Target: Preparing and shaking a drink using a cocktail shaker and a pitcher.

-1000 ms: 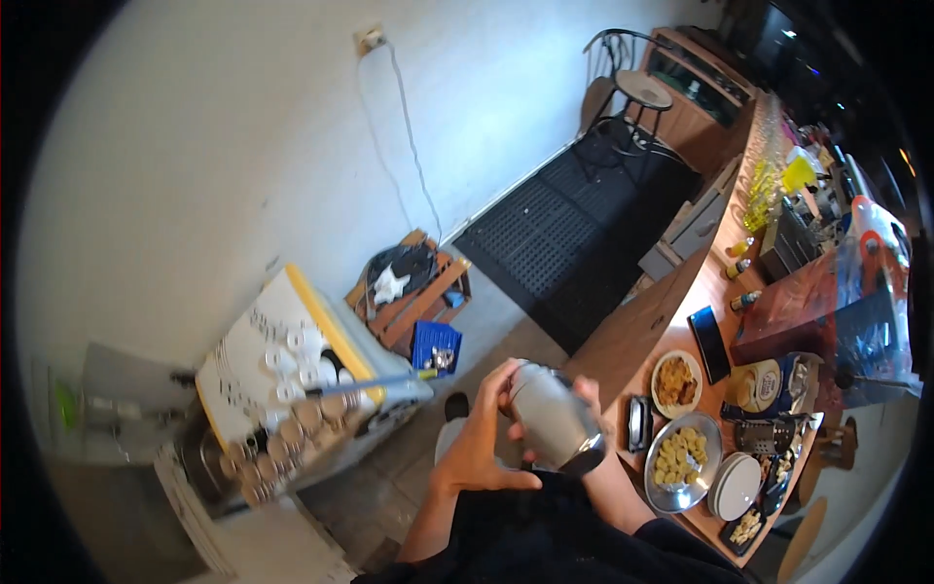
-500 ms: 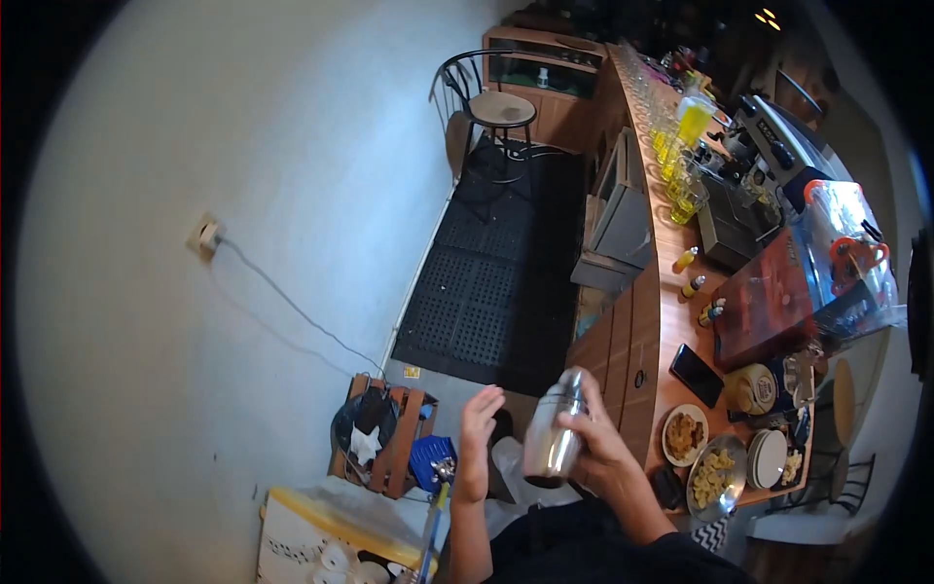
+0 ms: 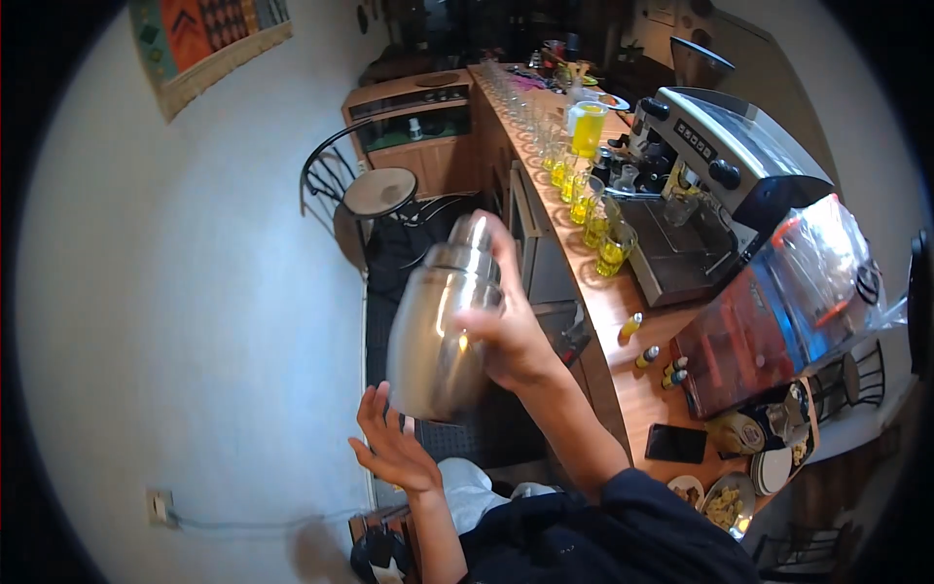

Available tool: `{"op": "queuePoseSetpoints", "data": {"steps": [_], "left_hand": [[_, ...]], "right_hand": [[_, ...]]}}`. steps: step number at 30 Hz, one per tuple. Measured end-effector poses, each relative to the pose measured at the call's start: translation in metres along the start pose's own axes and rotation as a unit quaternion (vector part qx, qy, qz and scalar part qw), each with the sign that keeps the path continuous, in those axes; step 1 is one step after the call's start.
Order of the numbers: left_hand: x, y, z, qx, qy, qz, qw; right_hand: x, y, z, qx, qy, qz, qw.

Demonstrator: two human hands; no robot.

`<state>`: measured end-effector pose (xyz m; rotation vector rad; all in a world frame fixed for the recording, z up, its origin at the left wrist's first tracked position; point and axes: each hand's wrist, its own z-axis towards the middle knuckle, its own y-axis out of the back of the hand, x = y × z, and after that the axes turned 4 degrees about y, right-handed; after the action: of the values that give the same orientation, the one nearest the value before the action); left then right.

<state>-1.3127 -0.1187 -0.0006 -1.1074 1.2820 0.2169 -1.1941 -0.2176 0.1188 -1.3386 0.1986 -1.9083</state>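
R hand (image 3: 511,341) gripping steel shaker (image 3: 433,336) (blurred) — clear of counter edge (image 3: 601,326), L hand (image 3: 403,456) free, splayed nr it

A: What is the person wearing on top?
B: A very dark, navy-to-black cloth top (image 3: 603,545), with soft folds catching a little light.
A: And the sleeves?
B: The short dark cloth right sleeve (image 3: 637,498) ends near the elbow, leaving the right forearm (image 3: 572,428) bare. The left forearm (image 3: 438,530) is bare as well; just where the top ends on that side is hard to make out.
A: The hands?
B: Both uncovered, the left hand (image 3: 401,453) and the right hand (image 3: 520,346), the right one somewhat blurred.
A: Anything lower down?
B: Pale grey, creased cloth (image 3: 467,480) beyond the top's dark edge. It looks like trousers, though most is hidden.
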Motion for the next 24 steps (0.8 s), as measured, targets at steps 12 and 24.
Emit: {"op": "queuePoseSetpoints", "data": {"steps": [12,24], "left_hand": [[0.07,-0.1,0.237,0.187,0.054,0.043,0.98],[0.083,-0.243,0.403,0.207,0.037,-0.019,0.978]], "right_hand": [[-0.2,0.127,0.071,-0.231,-0.209,-0.034,0.95],[-0.155,0.151,0.386,-0.166,0.02,-0.084,0.982]]}}
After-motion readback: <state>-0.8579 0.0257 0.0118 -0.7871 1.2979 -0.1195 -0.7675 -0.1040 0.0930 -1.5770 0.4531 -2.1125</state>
